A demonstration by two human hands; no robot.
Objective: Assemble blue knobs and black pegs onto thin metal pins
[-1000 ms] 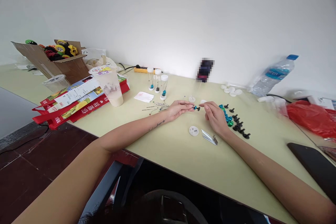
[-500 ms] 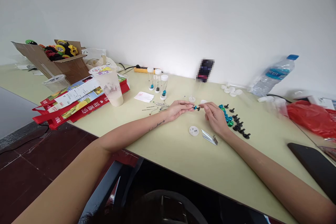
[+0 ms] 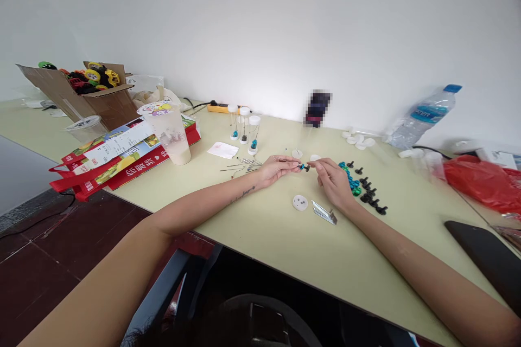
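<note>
Between the thumb and fingers of my left hand point(image 3: 279, 169) is a small blue part with a black disc-ended piece point(image 3: 307, 168) on its right side. The fingers of my right hand point(image 3: 336, 180) are bent together, their tips right at the black disc; whether they grip anything there is hidden. Beside my right hand lie several blue and green small parts point(image 3: 355, 184) and a line of black disc-ended pegs point(image 3: 368, 192). Below my hands are a round white cap point(image 3: 300, 203) with small bits on it and a bundle of thin metal rods point(image 3: 324, 212).
Three clear tubes point(image 3: 254, 133) stand at the back, by a white paper point(image 3: 223, 149) and scattered metal rods point(image 3: 240, 167). To the left are a drink cup point(image 3: 173, 135), a red bag point(image 3: 138, 171) and a cardboard box point(image 3: 112, 108). A water bottle point(image 3: 425, 116) and black phone point(image 3: 484, 260) are on the right.
Both hands stay almost in place, with the blue and black part still between them. The whole view has shifted very slightly.
</note>
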